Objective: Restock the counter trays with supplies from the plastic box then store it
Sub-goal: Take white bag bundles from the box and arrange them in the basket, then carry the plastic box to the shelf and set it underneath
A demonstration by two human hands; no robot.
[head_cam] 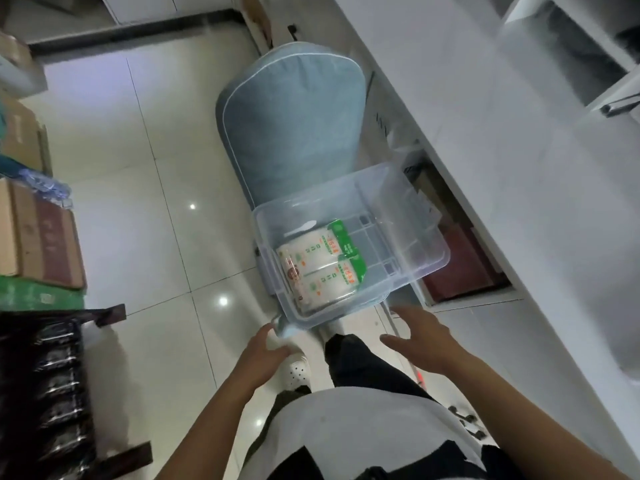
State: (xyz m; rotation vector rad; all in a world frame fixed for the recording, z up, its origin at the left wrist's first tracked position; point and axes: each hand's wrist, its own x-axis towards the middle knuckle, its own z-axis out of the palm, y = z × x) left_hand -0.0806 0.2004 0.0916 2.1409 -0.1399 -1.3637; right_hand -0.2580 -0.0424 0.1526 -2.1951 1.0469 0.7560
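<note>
A clear plastic box (pixel 408 216) rests on the seat of a blue cushioned chair (pixel 291 112), beside the white counter. Inside it lie two white packs with green and orange print (pixel 320 268) and a white plastic spoon (pixel 300 228). My left hand (pixel 265 344) is just below the box's near left corner, fingers curled near the rim; whether it touches the box is unclear. My right hand (pixel 420 336) hovers open just below the box's near right corner, apart from it.
The white counter (pixel 502 174) runs along the right, with an open cupboard space (pixel 460 265) below it behind the box. Cardboard boxes (pixel 38 233) line the left side. A dark rack (pixel 55 382) stands at lower left. Glossy tiled floor (pixel 145 209) lies between.
</note>
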